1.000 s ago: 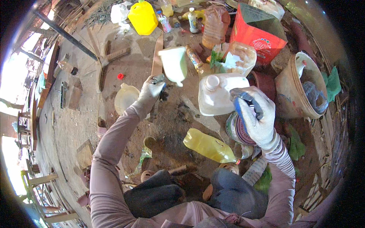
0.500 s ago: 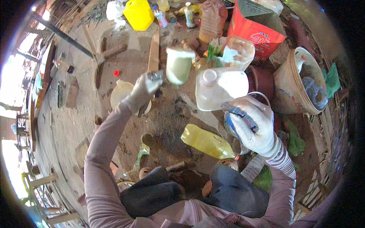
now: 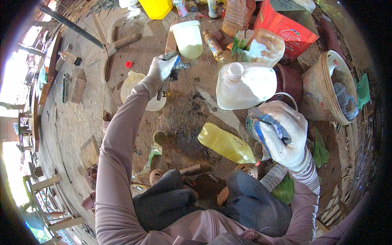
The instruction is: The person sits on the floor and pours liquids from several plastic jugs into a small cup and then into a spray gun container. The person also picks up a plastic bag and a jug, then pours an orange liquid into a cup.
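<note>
My left hand (image 3: 160, 72), in a pale work glove, is closed around what looks like a spray gun, its metal handle (image 3: 162, 90) showing below the fist. A whitish-green plastic cup (image 3: 188, 39) stands off its front and appears attached; the fingers partly hide the joint. My right hand (image 3: 282, 132), in a white glove with blue-stained fingers, is curled closed over something dark and bluish that I cannot make out. Beneath it a tin can (image 3: 250, 125) shows partly. Near that hand lie a yellowish bottle (image 3: 227, 143) on its side and a white jug (image 3: 246, 87), upright.
A dirty bucket (image 3: 316, 96) with plastic inside stands at the right, below a red cut-open container (image 3: 283, 34). A cut-open jug (image 3: 267, 47) and a yellow jug (image 3: 156, 7) are farther back. On the left, a wooden base (image 3: 109, 50) rests on the bare ground.
My left hand has moved farther away, with the spray gun and its cup. My right hand sits slightly lower in view, still curled. The view itself has shifted a little.
</note>
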The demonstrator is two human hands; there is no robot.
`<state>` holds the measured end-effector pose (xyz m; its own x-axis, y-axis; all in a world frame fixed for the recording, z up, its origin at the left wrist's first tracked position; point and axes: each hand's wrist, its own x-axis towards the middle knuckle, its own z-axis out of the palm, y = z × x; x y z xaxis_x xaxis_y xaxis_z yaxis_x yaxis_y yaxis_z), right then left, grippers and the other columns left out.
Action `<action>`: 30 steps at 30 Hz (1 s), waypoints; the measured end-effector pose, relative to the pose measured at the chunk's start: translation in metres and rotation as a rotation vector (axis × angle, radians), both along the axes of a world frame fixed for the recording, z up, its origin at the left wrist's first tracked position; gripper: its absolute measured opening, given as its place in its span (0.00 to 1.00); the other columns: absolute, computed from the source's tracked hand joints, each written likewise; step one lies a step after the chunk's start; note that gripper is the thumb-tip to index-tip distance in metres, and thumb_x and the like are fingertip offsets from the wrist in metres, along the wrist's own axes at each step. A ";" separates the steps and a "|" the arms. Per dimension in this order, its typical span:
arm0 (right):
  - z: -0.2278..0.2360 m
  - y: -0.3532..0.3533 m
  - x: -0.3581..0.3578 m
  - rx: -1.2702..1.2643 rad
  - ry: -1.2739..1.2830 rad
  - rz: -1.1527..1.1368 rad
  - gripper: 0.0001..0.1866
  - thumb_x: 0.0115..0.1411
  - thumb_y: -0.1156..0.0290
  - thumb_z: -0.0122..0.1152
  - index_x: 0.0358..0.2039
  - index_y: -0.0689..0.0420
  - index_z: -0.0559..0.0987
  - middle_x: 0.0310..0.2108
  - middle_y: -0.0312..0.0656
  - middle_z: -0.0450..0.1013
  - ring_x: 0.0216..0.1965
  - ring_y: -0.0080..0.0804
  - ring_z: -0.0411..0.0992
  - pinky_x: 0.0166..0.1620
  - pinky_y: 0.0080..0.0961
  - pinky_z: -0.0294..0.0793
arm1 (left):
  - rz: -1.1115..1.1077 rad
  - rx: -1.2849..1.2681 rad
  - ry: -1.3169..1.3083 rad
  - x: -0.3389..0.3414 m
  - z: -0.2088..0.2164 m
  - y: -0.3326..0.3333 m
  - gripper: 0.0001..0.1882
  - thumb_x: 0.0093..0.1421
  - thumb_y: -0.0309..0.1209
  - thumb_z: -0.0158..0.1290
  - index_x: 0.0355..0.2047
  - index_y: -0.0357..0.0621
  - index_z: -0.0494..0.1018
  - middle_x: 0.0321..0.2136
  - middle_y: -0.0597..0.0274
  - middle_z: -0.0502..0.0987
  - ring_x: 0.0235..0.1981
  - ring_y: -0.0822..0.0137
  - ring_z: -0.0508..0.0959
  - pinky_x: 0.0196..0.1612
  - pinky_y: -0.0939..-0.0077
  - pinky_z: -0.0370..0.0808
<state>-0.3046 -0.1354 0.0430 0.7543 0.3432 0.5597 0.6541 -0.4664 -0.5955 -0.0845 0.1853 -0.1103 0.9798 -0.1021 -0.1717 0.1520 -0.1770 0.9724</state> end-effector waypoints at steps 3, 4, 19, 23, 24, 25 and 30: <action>0.001 -0.002 0.000 0.040 0.047 -0.012 0.08 0.56 0.79 0.64 0.37 0.66 0.81 0.33 0.49 0.80 0.31 0.42 0.80 0.35 0.31 0.78 | 0.052 -0.027 -0.015 0.004 0.000 0.000 0.12 0.65 0.36 0.59 0.38 0.39 0.81 0.21 0.64 0.77 0.16 0.73 0.75 0.17 0.73 0.73; 0.002 -0.002 0.001 0.022 0.044 -0.010 0.08 0.56 0.79 0.64 0.38 0.66 0.81 0.33 0.49 0.80 0.31 0.42 0.80 0.35 0.31 0.78 | 0.061 -0.025 0.012 0.005 0.000 0.000 0.12 0.65 0.36 0.59 0.39 0.39 0.81 0.21 0.64 0.77 0.16 0.73 0.75 0.17 0.73 0.73; 0.002 -0.005 0.002 0.018 0.052 -0.008 0.09 0.56 0.76 0.65 0.36 0.66 0.80 0.32 0.50 0.79 0.30 0.44 0.80 0.33 0.33 0.77 | 0.015 -0.304 0.037 0.005 0.001 0.012 0.16 0.67 0.30 0.55 0.54 0.39 0.75 0.36 0.57 0.82 0.27 0.66 0.82 0.28 0.71 0.80; 0.001 -0.002 0.001 0.009 -0.006 0.039 0.08 0.55 0.78 0.67 0.35 0.66 0.80 0.31 0.50 0.79 0.30 0.43 0.79 0.33 0.33 0.77 | 0.014 -0.255 -0.097 -0.007 -0.006 0.004 0.13 0.67 0.27 0.55 0.51 0.40 0.78 0.38 0.57 0.82 0.29 0.70 0.82 0.30 0.74 0.79; 0.001 -0.001 0.001 0.006 -0.024 0.042 0.08 0.54 0.79 0.67 0.35 0.66 0.80 0.31 0.49 0.79 0.30 0.43 0.79 0.33 0.33 0.77 | -0.038 -0.174 -0.105 -0.013 -0.009 0.001 0.12 0.65 0.27 0.57 0.48 0.37 0.79 0.35 0.62 0.82 0.33 0.74 0.80 0.34 0.78 0.78; 0.001 0.000 0.001 0.028 0.011 0.037 0.09 0.53 0.80 0.68 0.35 0.67 0.80 0.31 0.49 0.78 0.31 0.44 0.79 0.33 0.33 0.77 | -0.028 -0.100 -0.047 -0.013 -0.008 0.002 0.13 0.64 0.28 0.58 0.48 0.37 0.79 0.34 0.65 0.81 0.35 0.76 0.80 0.35 0.79 0.77; 0.000 0.000 0.002 0.012 0.023 0.043 0.09 0.53 0.80 0.69 0.34 0.67 0.80 0.31 0.50 0.78 0.31 0.45 0.79 0.34 0.34 0.78 | -0.059 -0.160 -0.056 -0.022 -0.006 0.002 0.11 0.65 0.26 0.56 0.47 0.36 0.79 0.36 0.62 0.82 0.28 0.75 0.80 0.30 0.80 0.78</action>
